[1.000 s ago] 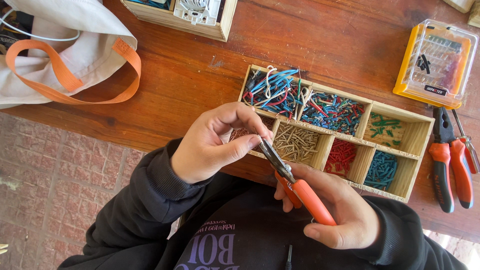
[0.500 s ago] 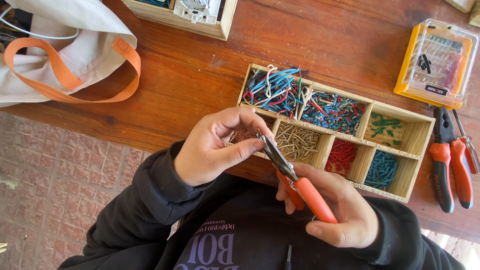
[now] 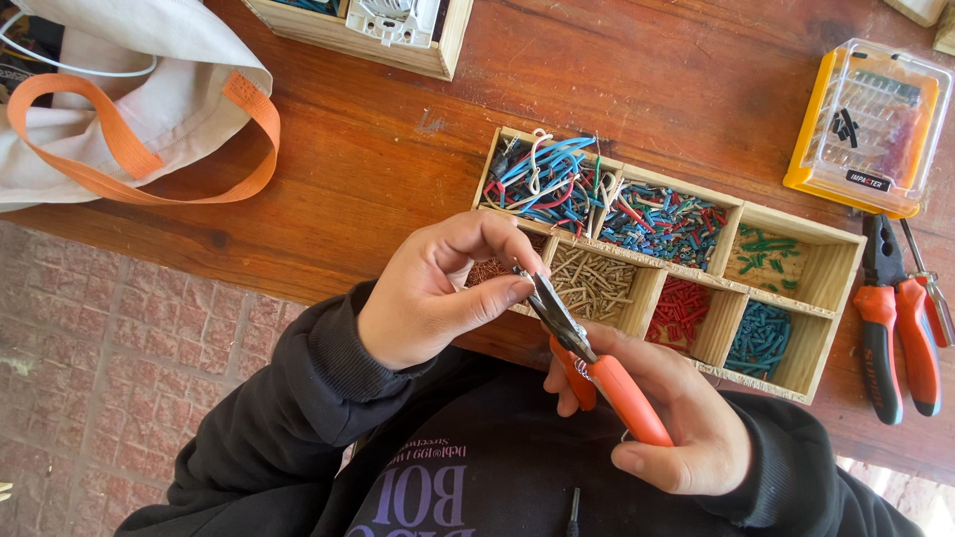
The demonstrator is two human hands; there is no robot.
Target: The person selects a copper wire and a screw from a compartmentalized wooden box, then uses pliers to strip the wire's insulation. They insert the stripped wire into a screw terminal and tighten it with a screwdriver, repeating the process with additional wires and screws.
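My right hand [image 3: 668, 418] grips orange-handled pliers [image 3: 587, 353], jaws pointing up-left. My left hand [image 3: 438, 288] pinches something small at the jaw tips, between thumb and forefinger; the piece itself is hidden by my fingers. Both hands hover over the near edge of a wooden compartment box [image 3: 834, 273] on the wooden table. The box holds tangled blue, red and white wires [image 3: 545, 179], mixed wire bits [image 3: 662, 221], green bits [image 3: 764, 249], bare tan pieces [image 3: 595, 283], red bits [image 3: 680, 308] and blue bits [image 3: 760, 336].
A second pair of orange-handled pliers [image 3: 895, 323] lies right of the box. A yellow case with a clear lid [image 3: 870, 124] sits at the back right. A cloth bag with orange straps [image 3: 129, 109] lies at the left, another wooden tray [image 3: 368, 30] at the top.
My left hand's fingers have shifted slightly at the plier tips; the pliers and right hand stay almost in place.
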